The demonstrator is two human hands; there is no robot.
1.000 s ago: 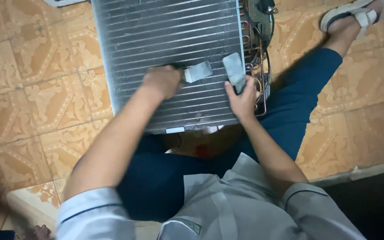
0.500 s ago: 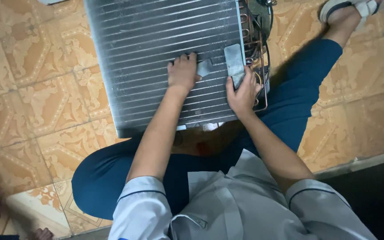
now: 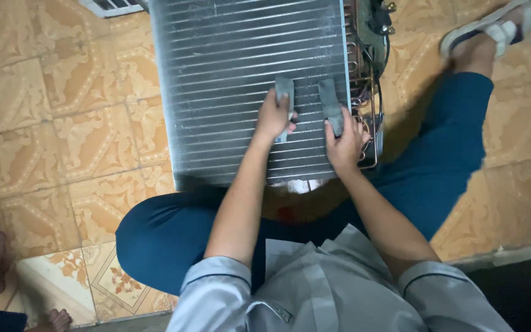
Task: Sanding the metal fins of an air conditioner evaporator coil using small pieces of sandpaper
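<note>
Two grey strips are held against a finned coil block (image 3: 228,92), one in each hand. The block is a flat, rectangular slab of silvery metal lying on the tiled floor (image 3: 50,123) in front of the seated person, its near edge just beside the crossed legs. Its face is covered with fine, closely packed fins, crossed by evenly spaced horizontal ridges that catch the light. Along its right side, bent copper tubes (image 3: 364,92) and dark wiring are seen, bunched at the end of the block.

The left hand (image 3: 273,117) is closed around the left strip (image 3: 284,92), which stands nearly upright on the fins; the thumb and fingers are wrapped about its lower half. The right hand (image 3: 343,144) is closed on the lower end of the right strip (image 3: 330,104), which is tilted slightly and lies close to the block's right edge. Both strips are dull grey, narrow and flat, and are set near each other, apart by a small gap.

Dark blue trousers (image 3: 450,160) and a pale grey shirt are worn by the person, and a sandalled foot (image 3: 493,31) is seen at the upper right. A white grille (image 3: 109,7) lies at the top edge.
</note>
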